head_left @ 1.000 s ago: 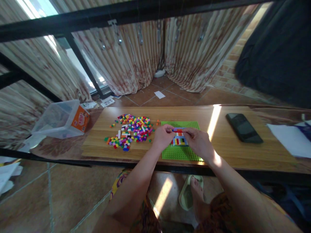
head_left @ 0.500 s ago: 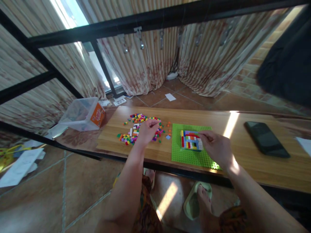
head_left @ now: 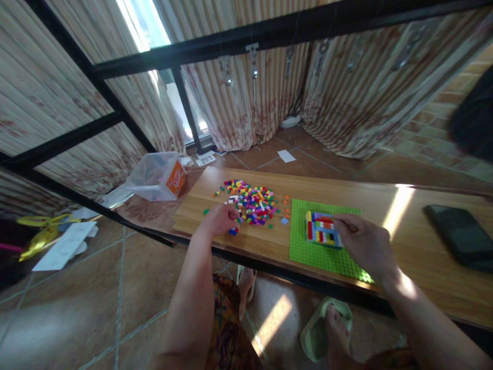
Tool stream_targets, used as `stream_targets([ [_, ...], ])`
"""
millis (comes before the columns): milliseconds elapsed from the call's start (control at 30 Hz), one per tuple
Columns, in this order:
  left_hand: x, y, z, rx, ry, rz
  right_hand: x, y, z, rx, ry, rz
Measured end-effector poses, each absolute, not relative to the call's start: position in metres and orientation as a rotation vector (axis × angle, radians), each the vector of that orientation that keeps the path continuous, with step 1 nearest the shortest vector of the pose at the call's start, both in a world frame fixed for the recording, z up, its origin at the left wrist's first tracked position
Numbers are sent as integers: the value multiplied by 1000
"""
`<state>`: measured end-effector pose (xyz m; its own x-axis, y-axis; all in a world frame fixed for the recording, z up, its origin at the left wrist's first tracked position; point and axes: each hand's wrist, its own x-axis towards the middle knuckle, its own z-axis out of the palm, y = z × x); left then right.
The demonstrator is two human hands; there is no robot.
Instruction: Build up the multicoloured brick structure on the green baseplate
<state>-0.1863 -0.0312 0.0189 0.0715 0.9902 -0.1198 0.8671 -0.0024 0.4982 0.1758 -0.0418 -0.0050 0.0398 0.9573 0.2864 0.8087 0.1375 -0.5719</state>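
Note:
My left hand (head_left: pixel 220 221) is at the near left side of a pile of loose toy bricks (head_left: pixel 259 201) in many colours. Its fingers are curled together, and whatever they pinch is too small to make out. On a green studded baseplate (head_left: pixel 308 254) sits a low rectangular build of toy bricks (head_left: pixel 320 229), with red, yellow, white and blue pieces in rows. My right hand (head_left: pixel 365 244) is closed in a pinch at the right edge of this build. The fingers hide that edge and anything between them.
Orange bricks (head_left: pixel 286 203) and a light blue piece (head_left: pixel 284 221) lie between pile and baseplate. A dark phone (head_left: pixel 460 234) rests at the right of the wooden table (head_left: pixel 265 246). A clear plastic box (head_left: pixel 154 180) stands beyond its left end. A black metal bar (head_left: pixel 215 46) crosses above.
The view has turned left, so the table's things appear further right. My left hand has moved left and nearer me across the pile. My right hand stays at the build's right edge.

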Motion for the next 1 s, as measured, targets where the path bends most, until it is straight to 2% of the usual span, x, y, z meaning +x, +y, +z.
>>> stream_targets([
  [400, -162, -27, 18, 2037, 1984, 182, 174, -40, -5, -1701, -1790, 308],
  [1000, -148, -23, 17, 2119, 1871, 210, 176, -41, -6, -1662, -1797, 345],
])
